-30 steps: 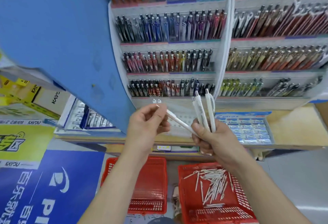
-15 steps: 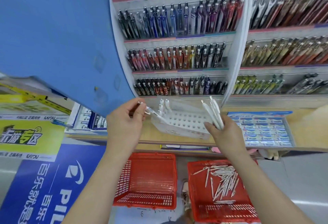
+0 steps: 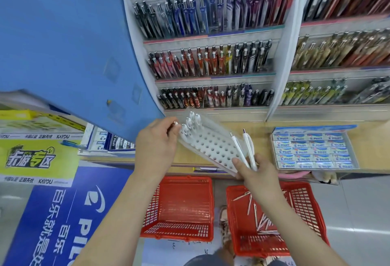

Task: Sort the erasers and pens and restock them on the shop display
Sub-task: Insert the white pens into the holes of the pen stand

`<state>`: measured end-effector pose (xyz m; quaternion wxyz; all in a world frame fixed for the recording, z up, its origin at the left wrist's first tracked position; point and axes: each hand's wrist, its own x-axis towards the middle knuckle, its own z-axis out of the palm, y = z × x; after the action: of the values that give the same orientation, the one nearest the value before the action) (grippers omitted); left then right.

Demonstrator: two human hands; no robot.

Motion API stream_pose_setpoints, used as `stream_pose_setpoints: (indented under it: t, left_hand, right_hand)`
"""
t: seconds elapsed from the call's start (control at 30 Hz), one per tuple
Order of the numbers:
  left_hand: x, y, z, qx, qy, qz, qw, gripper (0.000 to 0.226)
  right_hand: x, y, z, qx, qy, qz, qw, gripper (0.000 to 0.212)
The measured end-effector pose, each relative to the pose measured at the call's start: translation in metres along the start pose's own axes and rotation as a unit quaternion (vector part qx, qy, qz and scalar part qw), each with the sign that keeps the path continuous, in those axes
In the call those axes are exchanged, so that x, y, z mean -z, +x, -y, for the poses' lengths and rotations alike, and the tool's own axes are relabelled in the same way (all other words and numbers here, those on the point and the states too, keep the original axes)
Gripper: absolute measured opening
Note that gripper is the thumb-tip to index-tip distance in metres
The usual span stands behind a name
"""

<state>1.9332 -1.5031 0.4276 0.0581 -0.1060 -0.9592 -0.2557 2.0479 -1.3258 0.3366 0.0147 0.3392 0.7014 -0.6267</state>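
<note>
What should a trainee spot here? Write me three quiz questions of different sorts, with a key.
1. Multiple choice: the loose white pens lie in which red basket? A) the left one. B) the right basket. C) both.
2. True or false: the right hand grips four pens.
3. Fill in: the standing pens in the perforated tray cluster at its ___ end, where the left hand pinches another pen.
Key: 1 B. 2 False: it grips two pens. 3 far.
</note>
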Motion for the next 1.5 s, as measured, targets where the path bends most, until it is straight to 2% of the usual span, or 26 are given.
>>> stream_pose_setpoints:
  t: [0.33, 0.5, 0.67, 0.8, 0.97, 1.23, 1.33, 1.4, 1.47, 1.5]
  left_hand:
    - [-0.003, 0.012, 0.007, 0.043, 0.006, 0.042, 0.998, 0.012]
    - [-0.010, 0.008, 0.008, 0.019, 0.023, 0.073, 0.997, 0.014]
    - [-0.011, 0.008, 0.010, -0.040, 0.063, 0.087, 0.993, 0.022]
    - [-0.011, 0.013, 0.005, 0.033, 0.040, 0.075, 0.996, 0.014]
    - [-0.016, 0.015, 0.005, 0.028, 0.092, 0.082, 0.992, 0.012]
    - [-0.013, 0.028, -0.006, 0.044, 0.166, 0.127, 0.977, 0.016]
    - [-0.004, 0.024, -0.010, 0.046, 0.179, 0.128, 0.974, 0.022]
    - [0.006, 0.019, -0.020, 0.020, 0.134, 0.103, 0.985, 0.023]
    - [0.013, 0.015, -0.040, 0.017, -0.026, 0.130, 0.991, 0.020]
    - [0.014, 0.013, -0.050, 0.036, -0.133, 0.172, 0.975, 0.019]
  right_hand:
    - [0.000, 0.009, -0.009, -0.003, 0.039, 0.006, 0.999, 0.020]
    - [0.000, 0.009, -0.006, 0.011, 0.026, 0.001, 1.000, 0.019]
    - [0.002, 0.012, -0.001, 0.013, 0.010, -0.007, 1.000, 0.020]
    - [0.004, 0.015, 0.002, 0.025, -0.009, -0.028, 0.999, 0.019]
    - [0.007, 0.019, 0.008, 0.030, -0.010, -0.035, 0.999, 0.017]
    - [0.010, 0.025, 0.021, 0.038, -0.050, -0.049, 0.997, 0.027]
    - [0.021, 0.020, 0.036, 0.021, 0.021, 0.007, 1.000, 0.035]
    - [0.030, 0.012, 0.053, -0.006, 0.099, 0.100, 0.990, 0.033]
    - [0.035, 0.003, 0.068, -0.022, 0.142, 0.202, 0.969, 0.035]
    - [0.035, -0.001, 0.075, -0.025, 0.158, 0.245, 0.956, 0.037]
